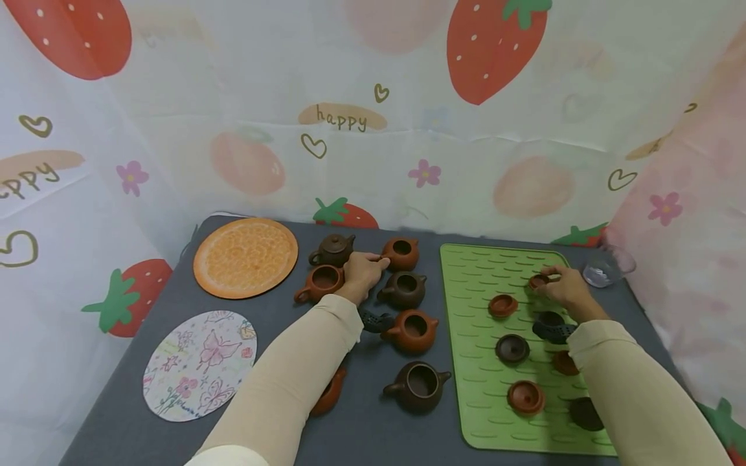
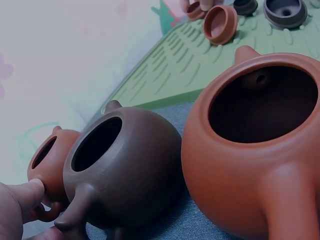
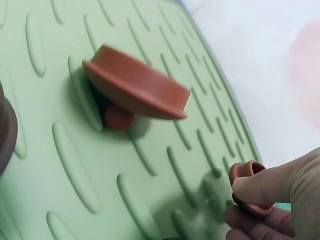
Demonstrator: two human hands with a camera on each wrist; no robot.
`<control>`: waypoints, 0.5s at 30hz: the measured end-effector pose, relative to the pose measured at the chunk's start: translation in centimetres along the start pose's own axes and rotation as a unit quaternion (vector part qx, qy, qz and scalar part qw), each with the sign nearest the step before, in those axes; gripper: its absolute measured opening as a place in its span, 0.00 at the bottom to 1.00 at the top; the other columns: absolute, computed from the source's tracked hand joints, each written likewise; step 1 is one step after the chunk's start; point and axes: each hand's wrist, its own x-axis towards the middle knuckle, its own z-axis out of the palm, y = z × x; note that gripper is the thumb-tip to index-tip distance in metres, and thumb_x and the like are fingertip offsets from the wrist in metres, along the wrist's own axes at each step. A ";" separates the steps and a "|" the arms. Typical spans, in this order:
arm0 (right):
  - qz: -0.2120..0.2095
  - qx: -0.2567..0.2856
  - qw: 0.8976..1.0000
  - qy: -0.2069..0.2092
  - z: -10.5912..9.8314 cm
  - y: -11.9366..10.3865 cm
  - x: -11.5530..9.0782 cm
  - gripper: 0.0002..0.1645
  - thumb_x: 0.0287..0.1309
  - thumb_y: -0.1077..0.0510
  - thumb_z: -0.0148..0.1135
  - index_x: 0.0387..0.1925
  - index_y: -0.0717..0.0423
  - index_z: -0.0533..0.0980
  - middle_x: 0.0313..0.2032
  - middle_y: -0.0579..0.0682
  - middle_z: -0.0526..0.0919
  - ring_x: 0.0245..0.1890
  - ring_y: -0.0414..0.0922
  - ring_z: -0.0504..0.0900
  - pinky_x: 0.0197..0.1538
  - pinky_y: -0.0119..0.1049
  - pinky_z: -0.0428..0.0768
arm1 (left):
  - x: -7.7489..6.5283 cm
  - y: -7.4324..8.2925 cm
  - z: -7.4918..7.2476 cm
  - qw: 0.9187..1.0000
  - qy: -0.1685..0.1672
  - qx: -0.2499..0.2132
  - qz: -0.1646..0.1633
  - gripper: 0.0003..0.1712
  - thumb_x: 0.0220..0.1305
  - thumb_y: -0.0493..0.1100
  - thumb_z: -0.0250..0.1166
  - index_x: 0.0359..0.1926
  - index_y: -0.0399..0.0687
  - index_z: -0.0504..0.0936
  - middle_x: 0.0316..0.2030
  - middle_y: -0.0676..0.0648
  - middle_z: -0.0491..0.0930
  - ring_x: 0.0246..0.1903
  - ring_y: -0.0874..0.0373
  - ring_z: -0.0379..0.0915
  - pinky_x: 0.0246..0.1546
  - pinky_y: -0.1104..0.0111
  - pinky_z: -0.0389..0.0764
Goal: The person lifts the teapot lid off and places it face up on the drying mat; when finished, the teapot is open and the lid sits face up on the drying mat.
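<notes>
My left hand (image 1: 362, 273) reaches among the lidless clay teapots and pinches the handle of the far reddish-brown teapot (image 1: 403, 264). In the left wrist view, the thumb lies against that teapot (image 2: 59, 160), and a dark brown teapot (image 2: 135, 165) stands just beside it. On the right, above the far part of the green ridged mat (image 1: 474, 278), my right hand (image 1: 568, 292) pinches a small reddish-brown teapot lid (image 3: 241, 174) between thumb and fingers. Near it on the mat, another reddish lid (image 3: 140, 87) lies tilted on its knob, underside up.
Several red and dark lids, such as a dark one (image 1: 513, 349), lie on the mat. A dark lidded teapot (image 1: 335, 246) stands behind my left hand. Two round mats, one orange (image 1: 245, 259) and one butterfly-patterned (image 1: 198, 362), lie left. A clear container (image 1: 603, 270) stands far right.
</notes>
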 end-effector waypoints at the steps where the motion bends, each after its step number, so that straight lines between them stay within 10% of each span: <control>1: 0.003 -0.003 1.000 0.002 0.0 0.1 0.0 0.33 0.62 0.62 0.61 0.64 0.72 0.61 0.56 0.76 0.65 0.53 0.68 0.69 0.49 0.56 0.73 | 0.0 0.0 0.0 1.000 0.000 0.000 0.000 0.17 0.63 0.52 0.67 0.50 0.54 0.86 0.48 0.49 0.80 0.48 0.49 0.73 0.43 0.57 0.77; 15: 0.025 -0.068 0.997 0.040 0.9 1.2 0.8 0.33 0.58 0.60 0.62 0.63 0.67 0.65 0.55 0.75 0.66 0.52 0.71 0.65 0.46 0.60 0.70 | -0.3 0.0 -0.1 1.000 -0.003 -0.001 0.007 0.17 0.64 0.52 0.66 0.51 0.54 0.86 0.48 0.49 0.80 0.49 0.49 0.72 0.41 0.57 0.78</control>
